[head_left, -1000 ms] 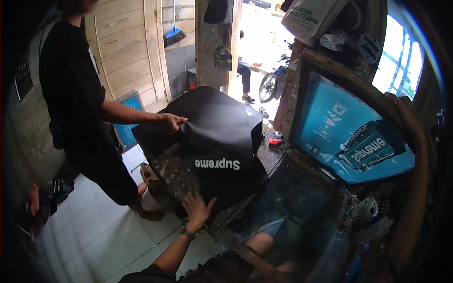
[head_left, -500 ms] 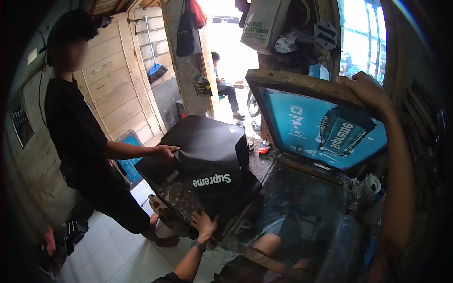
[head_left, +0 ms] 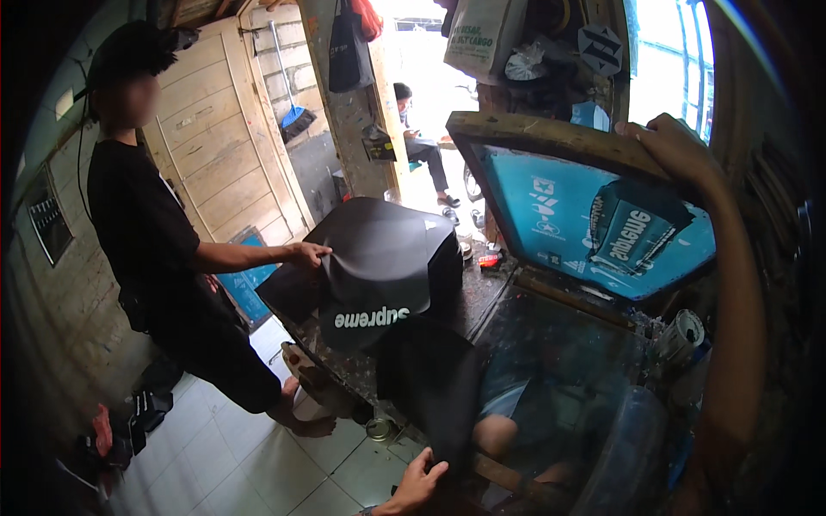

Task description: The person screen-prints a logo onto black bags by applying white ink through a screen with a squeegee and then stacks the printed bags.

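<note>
My left hand (head_left: 419, 483), low in the view, pinches the near corner of a loose black sheet (head_left: 430, 370). The sheet hangs blurred over the table's near edge and the glass. On the right, my right hand (head_left: 667, 146) is closed over the top wooden bar of a silk-screen frame (head_left: 559, 232), tilted up with blue-green mesh. A stack of black sheets (head_left: 379, 241) with white lettering on its top piece lies on the table to the left. A co-worker's hand (head_left: 314, 252) touches the stack's left edge.
A person in black (head_left: 155, 232) stands at the left of the table. A glass plate (head_left: 559, 361) lies below the raised frame, beside a tin can (head_left: 684, 331). A red-and-black item (head_left: 490, 260) sits behind the stack. Another person (head_left: 422, 146) sits beyond the doorway.
My left hand has drawn back toward me, pulling a black sheet off the stack's near side. My right hand still holds the frame up. The co-worker's hand stays at the stack.
</note>
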